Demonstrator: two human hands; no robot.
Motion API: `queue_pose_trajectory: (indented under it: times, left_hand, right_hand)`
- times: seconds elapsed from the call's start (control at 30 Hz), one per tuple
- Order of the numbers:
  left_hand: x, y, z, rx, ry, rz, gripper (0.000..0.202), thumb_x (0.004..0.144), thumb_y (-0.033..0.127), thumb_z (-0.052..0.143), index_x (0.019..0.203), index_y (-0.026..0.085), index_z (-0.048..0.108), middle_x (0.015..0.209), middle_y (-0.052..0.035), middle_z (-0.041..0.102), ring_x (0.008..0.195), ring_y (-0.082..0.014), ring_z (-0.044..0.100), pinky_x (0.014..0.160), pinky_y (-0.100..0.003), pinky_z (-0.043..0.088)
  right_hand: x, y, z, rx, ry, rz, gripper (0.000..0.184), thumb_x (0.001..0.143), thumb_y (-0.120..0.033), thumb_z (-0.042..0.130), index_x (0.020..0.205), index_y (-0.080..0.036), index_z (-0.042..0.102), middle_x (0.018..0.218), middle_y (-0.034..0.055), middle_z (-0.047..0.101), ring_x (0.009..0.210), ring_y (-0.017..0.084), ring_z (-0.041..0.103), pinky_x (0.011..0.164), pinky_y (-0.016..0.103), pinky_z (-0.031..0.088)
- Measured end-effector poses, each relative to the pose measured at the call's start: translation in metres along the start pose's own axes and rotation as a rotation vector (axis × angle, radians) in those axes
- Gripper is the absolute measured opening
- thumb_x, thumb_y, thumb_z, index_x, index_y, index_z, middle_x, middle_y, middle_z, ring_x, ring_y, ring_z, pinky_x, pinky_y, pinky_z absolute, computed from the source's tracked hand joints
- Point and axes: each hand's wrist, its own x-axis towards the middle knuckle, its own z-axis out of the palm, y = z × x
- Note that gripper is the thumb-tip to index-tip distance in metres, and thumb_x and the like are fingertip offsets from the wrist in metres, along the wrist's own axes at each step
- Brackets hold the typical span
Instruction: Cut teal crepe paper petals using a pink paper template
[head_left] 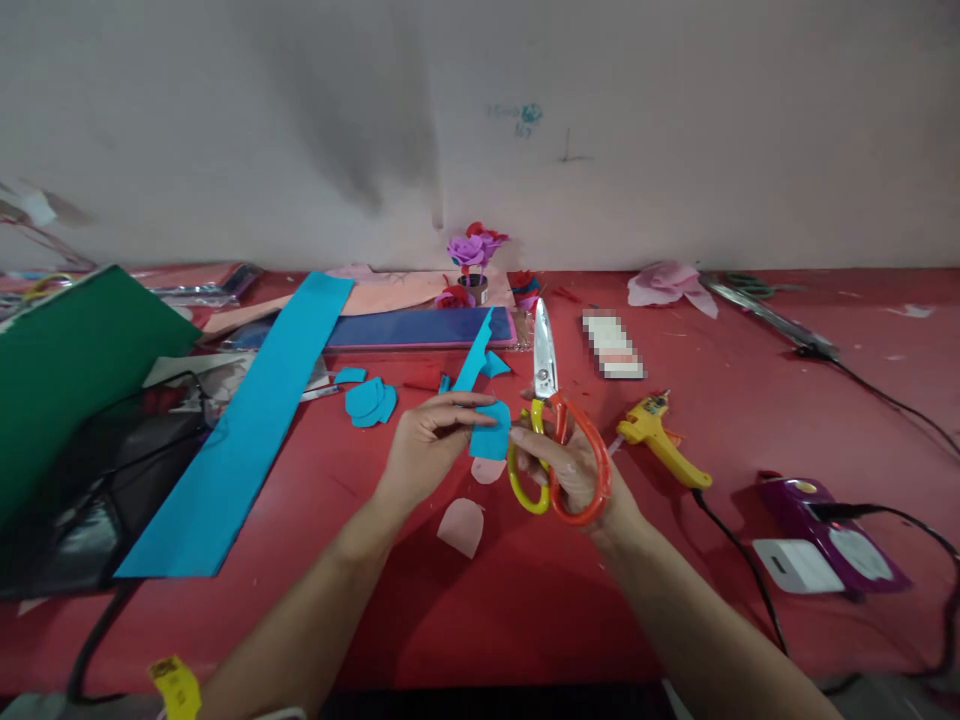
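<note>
Between the fingers of my left hand [431,440] is a small blue paper piece [491,432] with a rounded top. My right hand [574,470] has scissors [546,350] looped on it, one handle yellow and the other orange, blades pointing up and away. The right fingertips reach the blue piece's right edge. Two pale pink cut pieces, one a petal shape [461,527], lie on the table below. A long blue scrap [474,355] lies just beyond my hands. Several rounded blue cutouts [369,402] are stacked to the left.
A long blue strip [247,420] and a green sheet [90,380] lie left on the red table [420,620]. Paper flowers in a small pot [474,290] stand at the back. Rightward are a yellow glue gun [664,440], a purple power strip [832,535] with cords, and a pixelated rectangle [613,345].
</note>
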Motion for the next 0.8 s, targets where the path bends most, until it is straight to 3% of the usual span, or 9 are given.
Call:
queue_pose_trajectory:
  times: [0.23, 0.37, 0.5, 0.67, 0.8]
  left_hand:
    - [0.000, -0.007, 0.004, 0.078, -0.026, 0.103, 0.025, 0.076, 0.009, 0.060, 0.080, 0.027, 0.077, 0.101, -0.0021, 0.074, 0.094, -0.0182, 0.068, 0.083, -0.034, 0.056]
    - [0.000, -0.007, 0.006, -0.006, 0.012, -0.051, 0.011, 0.078, 0.019, 0.067, 0.081, 0.024, 0.076, 0.083, -0.0024, 0.075, 0.074, -0.0155, 0.067, 0.069, -0.029, 0.053]
    - [0.000, -0.012, 0.006, -0.151, 0.044, -0.217, 0.014, 0.079, 0.030, 0.069, 0.072, 0.018, 0.069, 0.057, 0.0003, 0.066, 0.051, -0.0090, 0.052, 0.053, -0.023, 0.040]
    - [-0.001, -0.015, 0.006, -0.245, -0.045, -0.341, 0.030, 0.079, 0.043, 0.069, 0.067, 0.016, 0.063, 0.053, -0.0009, 0.063, 0.050, -0.0096, 0.052, 0.051, -0.023, 0.035]
    - [-0.004, -0.012, 0.013, -0.200, -0.094, -0.341, 0.033, 0.076, 0.046, 0.070, 0.064, 0.015, 0.064, 0.055, -0.0014, 0.061, 0.052, -0.0101, 0.051, 0.054, -0.024, 0.035]
  right_hand:
    - [-0.001, -0.006, 0.000, -0.045, 0.013, 0.034, 0.045, 0.066, -0.032, 0.077, 0.103, -0.024, 0.053, 0.053, -0.0093, 0.052, 0.039, 0.009, 0.042, 0.039, 0.024, 0.030]
    - [0.000, -0.003, -0.002, -0.081, 0.034, 0.008, 0.032, 0.077, -0.038, 0.068, 0.101, -0.021, 0.055, 0.052, -0.0065, 0.056, 0.039, 0.010, 0.044, 0.039, 0.024, 0.031]
    - [0.002, 0.000, -0.001, -0.090, 0.079, -0.070, 0.051, 0.072, -0.037, 0.075, 0.113, -0.022, 0.051, 0.063, -0.0054, 0.061, 0.043, 0.010, 0.049, 0.040, 0.023, 0.035]
    - [-0.001, 0.001, 0.002, -0.114, 0.104, -0.052, 0.059, 0.063, -0.037, 0.083, 0.111, -0.024, 0.050, 0.074, -0.0022, 0.064, 0.047, 0.011, 0.053, 0.042, 0.025, 0.041]
    - [0.001, 0.004, 0.002, -0.112, 0.104, -0.087, 0.054, 0.065, -0.034, 0.080, 0.110, -0.024, 0.050, 0.072, -0.0037, 0.062, 0.044, 0.009, 0.050, 0.039, 0.024, 0.039]
